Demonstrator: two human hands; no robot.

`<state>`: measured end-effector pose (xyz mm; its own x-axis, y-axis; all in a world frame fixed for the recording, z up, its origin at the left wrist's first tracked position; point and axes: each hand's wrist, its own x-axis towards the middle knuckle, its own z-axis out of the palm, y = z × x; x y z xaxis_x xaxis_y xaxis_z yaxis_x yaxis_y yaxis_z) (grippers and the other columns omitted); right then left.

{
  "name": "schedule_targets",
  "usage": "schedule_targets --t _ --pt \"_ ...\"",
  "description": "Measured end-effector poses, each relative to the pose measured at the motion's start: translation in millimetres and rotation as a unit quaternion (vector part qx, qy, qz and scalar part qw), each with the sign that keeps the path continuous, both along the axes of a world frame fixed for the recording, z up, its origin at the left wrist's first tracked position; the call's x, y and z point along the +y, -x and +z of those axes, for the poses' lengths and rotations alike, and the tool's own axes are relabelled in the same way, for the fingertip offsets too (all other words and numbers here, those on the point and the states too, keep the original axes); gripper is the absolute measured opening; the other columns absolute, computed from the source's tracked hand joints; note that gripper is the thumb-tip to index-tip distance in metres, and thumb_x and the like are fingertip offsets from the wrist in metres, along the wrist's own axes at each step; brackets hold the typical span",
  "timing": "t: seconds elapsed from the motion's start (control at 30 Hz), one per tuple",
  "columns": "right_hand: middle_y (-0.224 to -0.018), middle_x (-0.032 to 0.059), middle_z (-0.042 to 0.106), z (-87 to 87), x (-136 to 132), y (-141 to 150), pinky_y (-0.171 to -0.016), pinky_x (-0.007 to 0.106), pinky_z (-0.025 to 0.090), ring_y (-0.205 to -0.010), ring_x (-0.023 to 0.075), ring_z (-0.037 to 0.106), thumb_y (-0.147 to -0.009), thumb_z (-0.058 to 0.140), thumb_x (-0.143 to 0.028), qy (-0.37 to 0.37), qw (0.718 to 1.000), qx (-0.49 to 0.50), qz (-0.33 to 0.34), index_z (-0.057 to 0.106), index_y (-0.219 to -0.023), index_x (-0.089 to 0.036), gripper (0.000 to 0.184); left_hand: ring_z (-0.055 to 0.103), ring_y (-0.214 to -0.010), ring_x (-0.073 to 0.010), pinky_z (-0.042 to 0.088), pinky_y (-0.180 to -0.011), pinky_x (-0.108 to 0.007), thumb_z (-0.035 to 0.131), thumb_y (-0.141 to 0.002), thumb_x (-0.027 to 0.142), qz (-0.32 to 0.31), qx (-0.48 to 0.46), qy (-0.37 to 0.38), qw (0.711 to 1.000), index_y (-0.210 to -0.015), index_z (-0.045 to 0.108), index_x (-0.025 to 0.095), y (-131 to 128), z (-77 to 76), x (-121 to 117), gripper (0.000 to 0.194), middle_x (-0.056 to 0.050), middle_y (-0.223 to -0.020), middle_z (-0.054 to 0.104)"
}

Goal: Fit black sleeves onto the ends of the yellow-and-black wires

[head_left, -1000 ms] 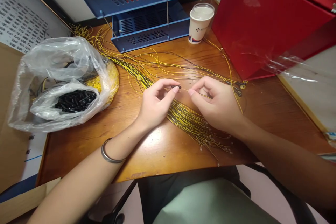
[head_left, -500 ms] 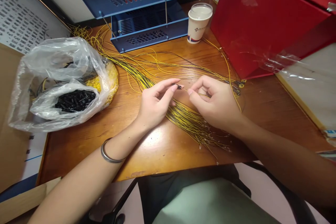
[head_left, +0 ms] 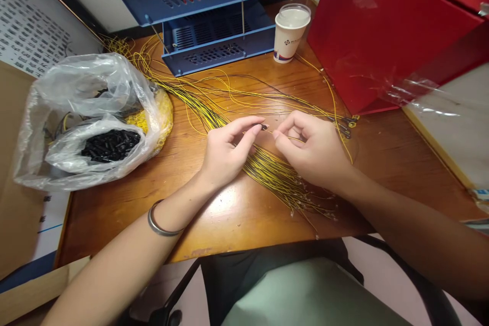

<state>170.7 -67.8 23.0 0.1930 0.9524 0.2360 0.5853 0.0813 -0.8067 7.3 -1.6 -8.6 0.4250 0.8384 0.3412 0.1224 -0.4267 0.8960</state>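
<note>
Between thumb and fingertips, my left hand [head_left: 229, 150] pinches a small black sleeve [head_left: 263, 127], mostly hidden by the fingers. My right hand [head_left: 313, 147] is closed on a thin yellow wire [head_left: 294, 137], its end pointing at the sleeve; whether the tip sits inside it I cannot tell. Under both hands lies a bundle of yellow and black wires [head_left: 267, 173], fanned out towards the table's front edge with small pale ends. Several wires with black sleeved ends [head_left: 346, 130] lie beyond my right hand.
A clear plastic bag [head_left: 26, 163] at the left holds black sleeves [head_left: 110, 145] and yellow pieces [head_left: 164, 117]. Behind stand a blue file rack [head_left: 221, 61] and a paper cup [head_left: 291, 35]. A red box [head_left: 367, 35] borders the wooden table [head_left: 126, 224] on the right.
The black sleeve shows slightly differently at my left fingertips, with less of it visible. Both hands stay almost in place; the whole view has shifted slightly.
</note>
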Motion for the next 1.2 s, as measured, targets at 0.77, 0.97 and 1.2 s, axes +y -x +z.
schedule_targets --t 0.77,0.97,1.2 --pt "-0.048 -0.008 0.036 -1.4 0.3 -0.6 -0.045 0.024 0.024 -0.043 0.0064 0.031 -0.079 0.062 -0.018 -0.021 0.999 -0.027 -0.001 0.055 -0.067 -0.019 0.014 0.068 -0.067 -0.0086 0.054 -0.065 -0.02 0.059 -0.096 0.027 0.012 0.045 -0.047 0.998 -0.107 0.072 0.016 1.4 2.2 1.1 0.02 -0.005 -0.096 0.077" --pt "-0.048 -0.0076 0.038 -0.8 0.0 -0.7 -0.046 0.024 0.025 -0.043 0.0064 0.031 -0.079 0.062 -0.018 -0.024 0.999 -0.035 0.002 0.056 -0.067 -0.019 0.014 0.071 -0.086 -0.0131 0.057 -0.076 -0.023 0.056 -0.098 0.025 -0.012 0.037 -0.013 0.999 -0.103 0.071 0.017 1.4 3.0 1.2 0.018 -0.005 -0.1 0.076" --pt "-0.047 -0.008 0.037 0.5 -0.6 -0.9 -0.046 0.024 0.025 -0.042 0.0066 0.031 -0.079 0.062 -0.017 -0.021 0.999 -0.037 0.004 0.055 -0.067 -0.019 0.014 0.068 -0.078 -0.0117 0.054 -0.067 -0.023 0.057 -0.097 0.025 0.003 0.015 -0.002 1.0 -0.105 0.07 0.017 1.3 0.4 1.8 0.017 -0.004 -0.094 0.074"
